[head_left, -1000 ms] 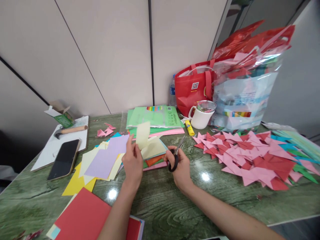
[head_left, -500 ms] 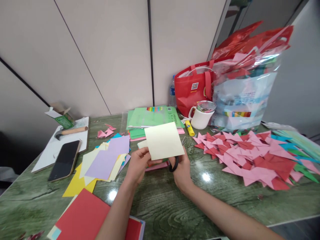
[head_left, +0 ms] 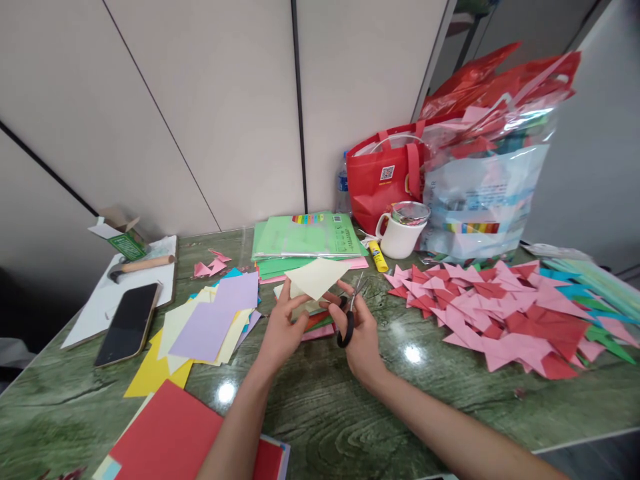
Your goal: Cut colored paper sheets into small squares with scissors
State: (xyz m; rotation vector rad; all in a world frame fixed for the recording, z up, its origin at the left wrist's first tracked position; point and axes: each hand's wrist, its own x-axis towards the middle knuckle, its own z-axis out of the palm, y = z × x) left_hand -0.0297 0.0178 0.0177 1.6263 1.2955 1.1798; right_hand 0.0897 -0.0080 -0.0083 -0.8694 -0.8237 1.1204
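A cream sheet of paper (head_left: 319, 277) is hanging in the air between the two hands, tilting one corner toward the wearer, above a small stack of coloured paper. The left hand (head_left: 286, 327) is half opening, thumb apart, its fingertips meeting the sheet's near edge (whether they are pinching it, I cannot tell). The right hand (head_left: 363, 337) is closing around the black-handled scissors (head_left: 351, 323) — blades pointing away — while its extended finger is reaching toward the sheet.

Just beyond, a clear packet (head_left: 305, 239) is holding green paper and lying on more sheets. To its right, beside a yellow glue stick (head_left: 378, 257), a white mug (head_left: 400, 239) is standing upright with a round cover on top; what it is holding is hidden. Behind it a red tote bag (head_left: 373, 190) is gaping, its contents mostly out of sight. Next to that, a large clear plastic bag (head_left: 487, 193) is bulging with folded paper — pink, red and green pieces are showing through. At far left, a small green-and-white box (head_left: 129, 244) is standing with its flaps open, its inside not visible.
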